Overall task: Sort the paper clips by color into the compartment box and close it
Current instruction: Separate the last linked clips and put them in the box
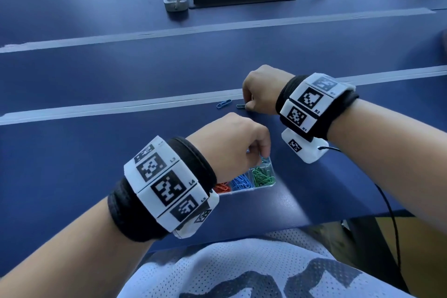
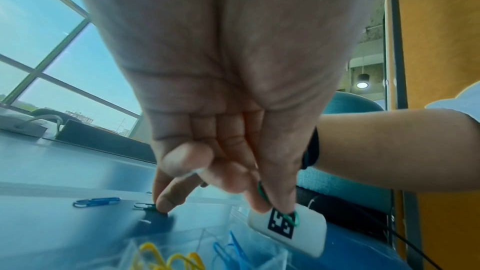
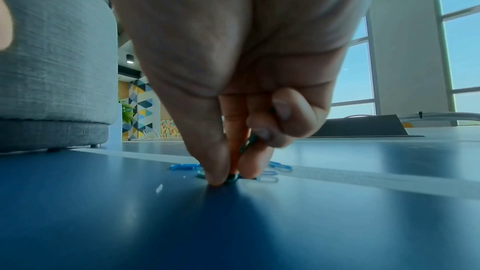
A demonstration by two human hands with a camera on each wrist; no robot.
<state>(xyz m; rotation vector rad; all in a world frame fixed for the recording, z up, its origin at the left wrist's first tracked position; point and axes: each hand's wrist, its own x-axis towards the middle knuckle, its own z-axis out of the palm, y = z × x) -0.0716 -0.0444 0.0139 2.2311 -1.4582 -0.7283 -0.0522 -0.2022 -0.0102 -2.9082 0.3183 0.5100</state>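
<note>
Near the front edge of the desk (image 1: 72, 152) sits the clear compartment box (image 1: 272, 182), lid not seen shut over it, already holding heaps of red clips (image 1: 221, 187), blue clips (image 1: 242, 182) and green clips (image 1: 262, 175), with yellow clips (image 2: 168, 258) showing in the left wrist view. Most of the sorting looks done. The left hand (image 1: 232, 145) hovers over the box's far end, its grip pinching a green paper clip (image 2: 292, 220) between thumb and fingers, seemingly about to drop it in; which compartment lies under it cannot be told. Farther back, beside the pale stripe across the desk, the right hand (image 1: 262, 91) has its fingertips (image 3: 218, 178) pressed down on the desk, grip closing on a dark green clip (image 1: 240, 106), with another green clip apparently tucked in its curled fingers. A loose blue clip (image 1: 223, 103) lies just beside it, and a few more pale blue ones show near the fingers in the right wrist view. What remains, by my judgement: these last strays, then closing the box.
</note>
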